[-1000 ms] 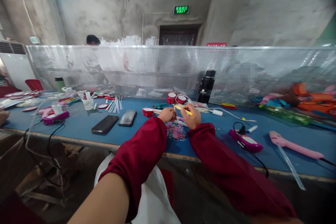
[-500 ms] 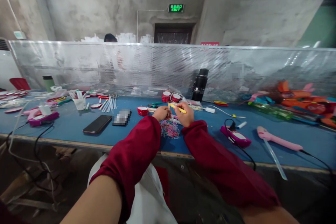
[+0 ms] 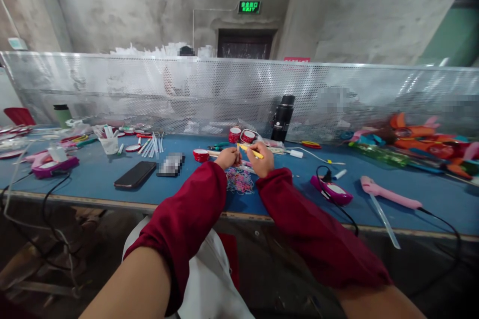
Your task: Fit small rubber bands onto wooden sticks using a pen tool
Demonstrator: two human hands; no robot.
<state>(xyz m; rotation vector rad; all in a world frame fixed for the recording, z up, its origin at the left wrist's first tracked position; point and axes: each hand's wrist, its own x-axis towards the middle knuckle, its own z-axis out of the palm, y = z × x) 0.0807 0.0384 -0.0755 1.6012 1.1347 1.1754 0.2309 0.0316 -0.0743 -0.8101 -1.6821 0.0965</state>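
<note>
My right hand (image 3: 263,159) is closed round a thin yellow stick (image 3: 250,150) that points left over the blue table (image 3: 93,179). My left hand (image 3: 227,157) is pinched at the stick's left end; what it grips is too small to name. Both arms wear dark red sleeves. A heap of small coloured rubber bands (image 3: 239,181) lies on the table just below the two hands. Red tape rolls (image 3: 201,155) sit close by, to the left and behind the hands.
A black phone (image 3: 135,175) lies left of my arms. A black flask (image 3: 282,118) stands against the perforated metal screen (image 3: 337,94). A magenta device with a black cable (image 3: 332,192) and a pink tool (image 3: 389,193) lie at right. White sticks and a cup (image 3: 110,145) are at left.
The view has shifted so the table contents slid left and slightly up. A person's head behind the screen moved rightward. My hands keep the same hold on the yellow stick.
</note>
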